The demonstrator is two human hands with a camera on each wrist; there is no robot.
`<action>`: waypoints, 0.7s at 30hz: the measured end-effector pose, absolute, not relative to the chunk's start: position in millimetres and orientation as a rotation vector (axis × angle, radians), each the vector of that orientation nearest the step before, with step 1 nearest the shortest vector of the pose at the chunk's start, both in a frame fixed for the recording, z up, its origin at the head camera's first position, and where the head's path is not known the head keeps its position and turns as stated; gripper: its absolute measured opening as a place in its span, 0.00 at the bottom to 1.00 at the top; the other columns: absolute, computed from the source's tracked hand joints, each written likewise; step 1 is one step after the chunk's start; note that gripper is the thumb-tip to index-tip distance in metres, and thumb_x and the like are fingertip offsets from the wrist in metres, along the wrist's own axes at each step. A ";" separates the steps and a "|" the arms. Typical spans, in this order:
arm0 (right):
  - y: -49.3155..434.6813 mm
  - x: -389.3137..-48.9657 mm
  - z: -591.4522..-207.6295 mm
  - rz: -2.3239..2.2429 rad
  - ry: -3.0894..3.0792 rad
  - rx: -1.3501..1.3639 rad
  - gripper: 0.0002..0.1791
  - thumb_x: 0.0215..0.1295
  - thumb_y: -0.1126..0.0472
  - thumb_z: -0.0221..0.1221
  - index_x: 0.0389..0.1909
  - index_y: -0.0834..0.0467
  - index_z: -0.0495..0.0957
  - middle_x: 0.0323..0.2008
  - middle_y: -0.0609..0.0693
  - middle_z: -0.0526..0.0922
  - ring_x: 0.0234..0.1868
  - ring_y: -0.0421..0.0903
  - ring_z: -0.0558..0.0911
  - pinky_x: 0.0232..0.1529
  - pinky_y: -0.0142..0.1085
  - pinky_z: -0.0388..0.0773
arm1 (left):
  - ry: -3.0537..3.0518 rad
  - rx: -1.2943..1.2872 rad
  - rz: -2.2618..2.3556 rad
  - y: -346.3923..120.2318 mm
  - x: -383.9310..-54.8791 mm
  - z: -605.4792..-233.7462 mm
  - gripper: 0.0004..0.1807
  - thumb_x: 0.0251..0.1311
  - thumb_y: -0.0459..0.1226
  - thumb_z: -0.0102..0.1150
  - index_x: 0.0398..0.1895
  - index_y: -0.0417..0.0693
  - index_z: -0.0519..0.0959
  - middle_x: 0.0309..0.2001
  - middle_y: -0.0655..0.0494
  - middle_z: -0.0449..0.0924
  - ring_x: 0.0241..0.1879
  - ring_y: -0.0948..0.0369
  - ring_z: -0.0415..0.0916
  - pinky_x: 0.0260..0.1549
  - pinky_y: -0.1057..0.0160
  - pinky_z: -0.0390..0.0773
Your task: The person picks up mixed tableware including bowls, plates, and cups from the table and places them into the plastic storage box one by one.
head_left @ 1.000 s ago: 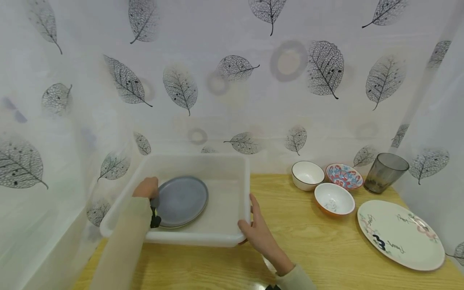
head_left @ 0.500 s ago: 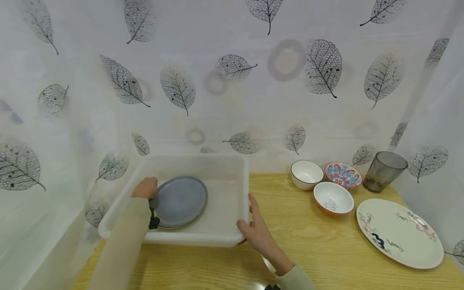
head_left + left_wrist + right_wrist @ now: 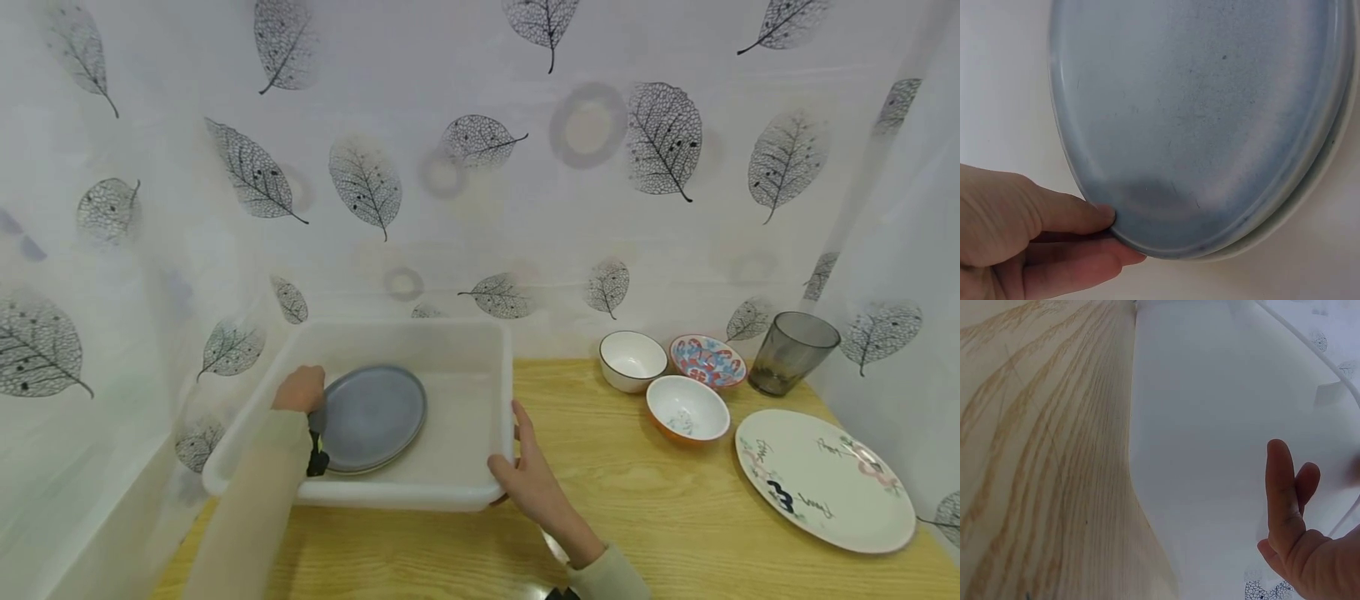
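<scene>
A blue-grey plate lies in the left part of a white plastic tub. My left hand reaches into the tub and pinches the plate's edge, thumb on top and fingers below, as the left wrist view shows. The rim of a second, paler plate peeks out from under the blue-grey one; most of it is hidden. At the tub's front right corner, my right hand grips the rim, with its thumb over the top. Its fingers lie along the outer wall.
Right of the tub on the wooden table stand a white bowl with a dark rim, a patterned bowl, an orange-sided bowl and a grey tumbler. A large decorated plate lies nearer. A leaf-print curtain hangs behind.
The head view has shifted slightly, so the dishes appear a little farther left. Both hands keep their holds, and the plate and tub stay put.
</scene>
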State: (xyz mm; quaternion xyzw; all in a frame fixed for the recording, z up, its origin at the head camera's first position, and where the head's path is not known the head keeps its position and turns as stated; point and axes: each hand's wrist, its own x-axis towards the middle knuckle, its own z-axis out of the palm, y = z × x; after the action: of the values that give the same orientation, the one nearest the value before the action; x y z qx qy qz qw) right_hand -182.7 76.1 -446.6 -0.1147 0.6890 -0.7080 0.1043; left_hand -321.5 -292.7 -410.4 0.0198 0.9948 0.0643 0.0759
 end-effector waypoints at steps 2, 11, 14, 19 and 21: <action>76.6 -183.0 -446.7 -2.090 2.034 -0.341 0.50 0.66 0.64 0.52 0.79 0.48 0.30 0.70 0.69 0.51 0.43 0.62 0.83 0.28 0.61 0.82 | 2.980 0.042 0.183 -292.4 -323.0 -411.7 0.09 0.66 0.24 0.45 0.32 0.28 0.76 0.29 0.38 0.78 0.29 0.48 0.76 0.34 0.47 0.79; 77.3 -183.4 -445.6 -2.088 2.050 -0.360 0.49 0.66 0.64 0.52 0.79 0.50 0.30 0.70 0.70 0.51 0.42 0.62 0.83 0.27 0.59 0.82 | 2.973 -0.022 0.173 -292.0 -322.4 -412.9 0.09 0.66 0.25 0.46 0.33 0.27 0.76 0.29 0.38 0.79 0.30 0.48 0.78 0.35 0.47 0.80; 77.0 -183.6 -446.4 -2.085 2.053 -0.347 0.49 0.66 0.64 0.52 0.79 0.50 0.31 0.70 0.70 0.51 0.42 0.60 0.83 0.27 0.59 0.82 | 2.974 -0.032 0.163 -291.1 -319.3 -411.9 0.10 0.66 0.26 0.46 0.33 0.28 0.77 0.29 0.39 0.79 0.30 0.49 0.78 0.35 0.47 0.80; 76.9 -183.4 -448.6 -2.077 2.064 -0.328 0.49 0.66 0.63 0.52 0.79 0.49 0.32 0.70 0.69 0.53 0.42 0.61 0.83 0.27 0.58 0.82 | 3.037 -0.034 0.149 -289.3 -316.0 -410.3 0.11 0.66 0.27 0.45 0.31 0.29 0.78 0.27 0.39 0.79 0.26 0.50 0.76 0.31 0.47 0.80; 76.9 -183.2 -448.8 -2.080 2.069 -0.325 0.49 0.66 0.63 0.52 0.79 0.49 0.32 0.70 0.69 0.53 0.42 0.62 0.83 0.27 0.58 0.82 | 3.080 -0.030 0.172 -289.5 -316.4 -410.1 0.12 0.65 0.28 0.45 0.29 0.29 0.78 0.26 0.39 0.79 0.24 0.51 0.75 0.27 0.46 0.80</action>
State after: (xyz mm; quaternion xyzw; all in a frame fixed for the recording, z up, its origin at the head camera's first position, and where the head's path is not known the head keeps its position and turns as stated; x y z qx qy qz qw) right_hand -183.2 76.9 -448.8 -0.1095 0.6979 -0.7014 0.0949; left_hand -316.4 -289.5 -410.1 -0.0096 0.9980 0.0558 0.0285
